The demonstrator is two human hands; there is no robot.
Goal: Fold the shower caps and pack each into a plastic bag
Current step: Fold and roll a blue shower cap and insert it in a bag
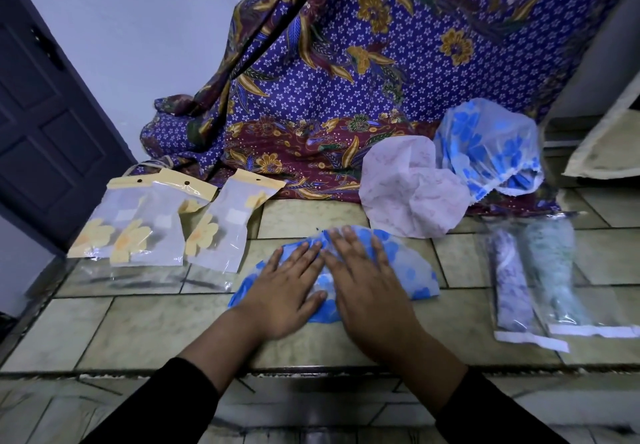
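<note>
Blue-flowered shower cap (408, 270) is on the tiled surface (156, 322), dead centre in front of me, flattened into a rough half-round. Curved edge faces away from me.

Both my hands are on top of it, side by side and palms down:
- left hand (284, 291): fingers straight and slightly spread, pressing the cap's left part, gripping nothing
- right hand (363, 284): same, flat with fingers straight, covering the cap's middle, fingertips at its far edge. Inner edges of the two hands nearly touch.

Black sleeves (166, 402) on both forearms.

Left of the cap: three flat plastic bags with yellow top strips and yellow flower prints (100, 225) (152, 232) (225, 222). The first two overlap, the third sits just beside the cap. Clear plastic (138, 277) lies just in front of them.

Right of the cap: two clear bags side by side, each with a rolled cap inside, one purplish (512, 284), one pale teal (554, 270).

Behind, to the right: loose pink cap (408, 194), unfolded, and another blue-flowered cap (491, 145) puffed up beside it, the two touching.

Batik cloth (346, 80) hangs behind it all, its hem on the tiles. Dark door (45, 114) is far left.
</note>
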